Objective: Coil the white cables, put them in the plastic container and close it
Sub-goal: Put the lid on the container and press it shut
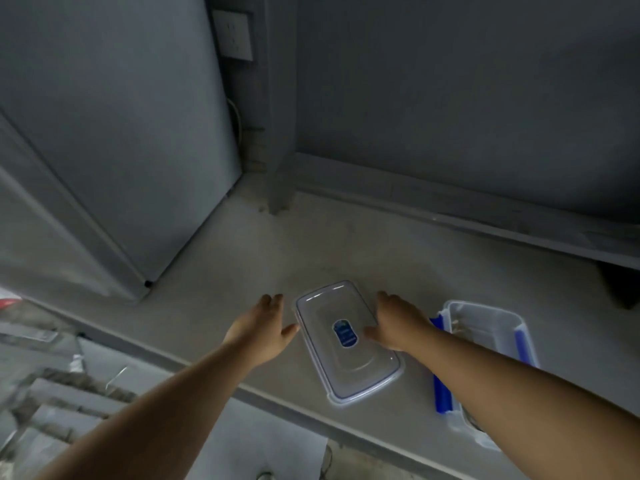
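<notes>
Hidden or unclear: the near part of the plastic container was covered by the right forearm, and its near end was lost in blur at the ledge edge. Something pale lay inside against its left wall, but whether this was white cable could not be told. Blue clips were seen on its long sides, the left one partly masked by the arm. The stacked objects at lower left were too blurred to be identified. The room was dim throughout.

Lid: clear, rectangular with rounded corners, lying flat on the grey concrete ledge, off the container and just left of it. A blue oval label was fixed at its centre.

Left hand: extended forward, palm turned inward, fingers loosely spread and closed on nothing. The thumb tip was placed at the lid's left edge; actual contact could not be confirmed.

Right hand: extended forward over the lid's right edge, fingers straight and unclenched, thumb laid across the lid top near the label. No grip had been closed.

Surroundings: a grey cabinet stood at left, a wall socket was mounted above the corner, and a grey rail ran along the back of the ledge.
</notes>
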